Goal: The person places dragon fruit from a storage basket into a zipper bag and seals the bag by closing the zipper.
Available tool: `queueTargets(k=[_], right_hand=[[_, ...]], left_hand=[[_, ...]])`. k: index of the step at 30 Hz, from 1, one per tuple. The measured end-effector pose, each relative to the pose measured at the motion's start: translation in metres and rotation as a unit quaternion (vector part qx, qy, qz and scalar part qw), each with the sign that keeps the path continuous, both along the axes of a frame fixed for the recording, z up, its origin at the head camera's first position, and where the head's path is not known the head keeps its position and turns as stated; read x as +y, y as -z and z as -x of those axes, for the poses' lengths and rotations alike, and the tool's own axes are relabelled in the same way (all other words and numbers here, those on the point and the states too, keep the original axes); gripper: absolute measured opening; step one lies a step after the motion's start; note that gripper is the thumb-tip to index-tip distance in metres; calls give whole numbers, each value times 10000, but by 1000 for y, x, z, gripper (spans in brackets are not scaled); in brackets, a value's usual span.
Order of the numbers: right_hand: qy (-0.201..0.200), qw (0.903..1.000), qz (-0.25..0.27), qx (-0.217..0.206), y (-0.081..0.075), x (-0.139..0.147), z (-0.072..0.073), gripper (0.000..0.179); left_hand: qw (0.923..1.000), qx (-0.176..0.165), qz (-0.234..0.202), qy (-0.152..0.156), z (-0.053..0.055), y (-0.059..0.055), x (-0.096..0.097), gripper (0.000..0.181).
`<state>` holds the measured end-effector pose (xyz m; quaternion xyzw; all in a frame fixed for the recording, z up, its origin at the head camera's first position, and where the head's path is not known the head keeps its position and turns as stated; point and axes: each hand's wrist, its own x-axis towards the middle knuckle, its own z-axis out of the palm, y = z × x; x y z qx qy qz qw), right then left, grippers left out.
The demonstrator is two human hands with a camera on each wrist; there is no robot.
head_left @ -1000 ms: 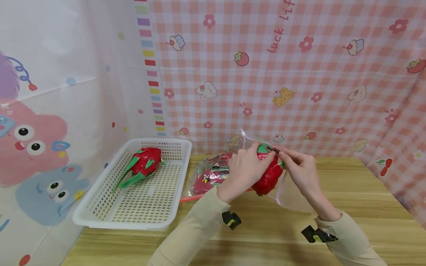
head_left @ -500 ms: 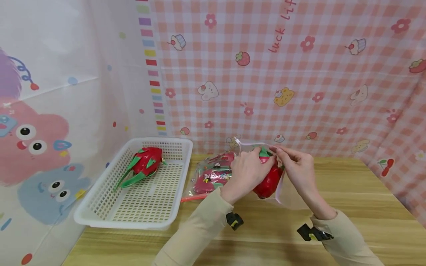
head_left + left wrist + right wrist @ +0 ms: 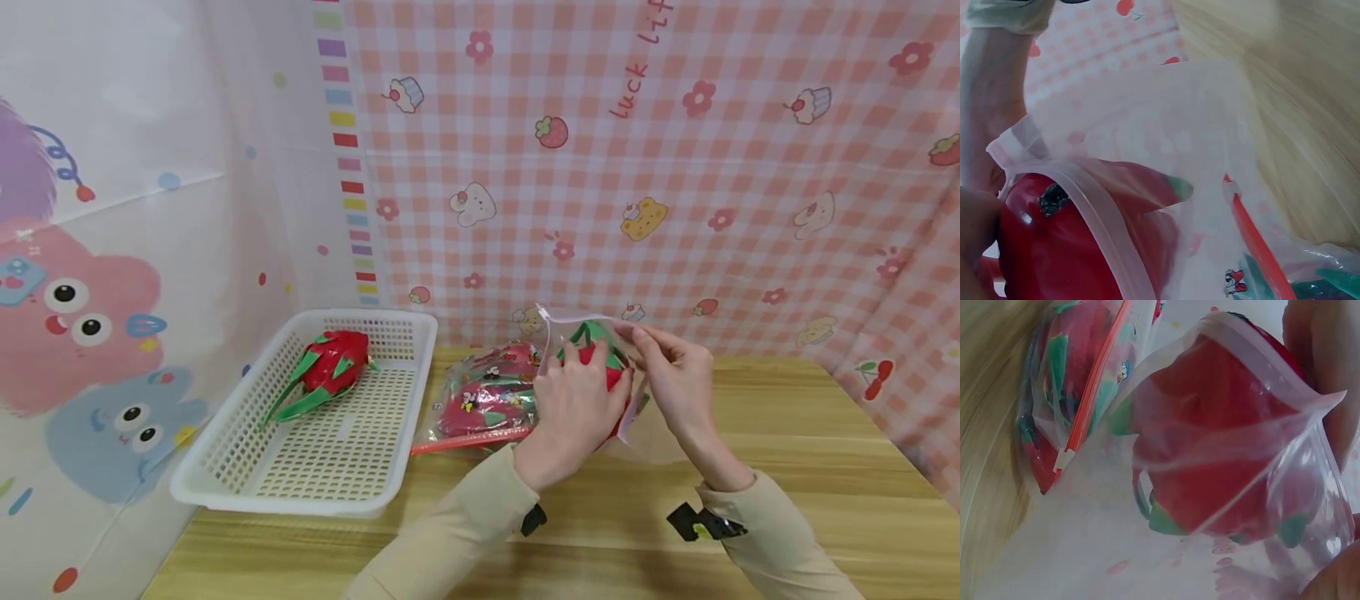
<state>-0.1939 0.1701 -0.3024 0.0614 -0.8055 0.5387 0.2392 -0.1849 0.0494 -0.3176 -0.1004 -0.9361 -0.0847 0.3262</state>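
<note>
A dragon fruit (image 3: 592, 354), red with green leaves, sits partly inside a clear zip bag (image 3: 555, 323) with a pale zip edge. My left hand (image 3: 576, 408) holds the fruit from the near side, fingers spread over it and thumb to the right. In the left wrist view the fruit's stem end (image 3: 1054, 200) pokes out of the bag mouth, while the leafy part (image 3: 1210, 437) shows through the plastic in the right wrist view. My right hand (image 3: 681, 387) pinches the bag's right edge between thumb and fingers. The left hand covers much of the fruit.
Left of the hands lies a printed clear bag (image 3: 476, 400) with a red zip strip (image 3: 480, 440) and red-and-green fruit inside. A white mesh basket (image 3: 367, 505) holds another dragon fruit (image 3: 337, 367). Patterned cloth (image 3: 525, 183) hangs behind the wooden table (image 3: 795, 467).
The left hand has turned over the dragon fruit, its fingers now spread across the front. The fruit sits lower and deeper in the bag mouth. The right hand keeps its pinch.
</note>
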Motion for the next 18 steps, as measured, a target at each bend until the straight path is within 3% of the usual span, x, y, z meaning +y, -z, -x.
queueTargets(k=[4,10,16,18], right_hand=[[-149,9993,343,20,-1,-1,0,36],[-223,9966,793,-1,0,-1,1,38],[69,9942,1052,-194,1,0,3,36],[219,9929,1153,-193,1,0,4,34]], left_hand=[[9996,-150,218,0,0,1,2,48],[9992,-32,326,208,6,5,4,46],[9969,-419,117,659,11,15,4,38],[9954,-348,60,885,11,21,2,34]])
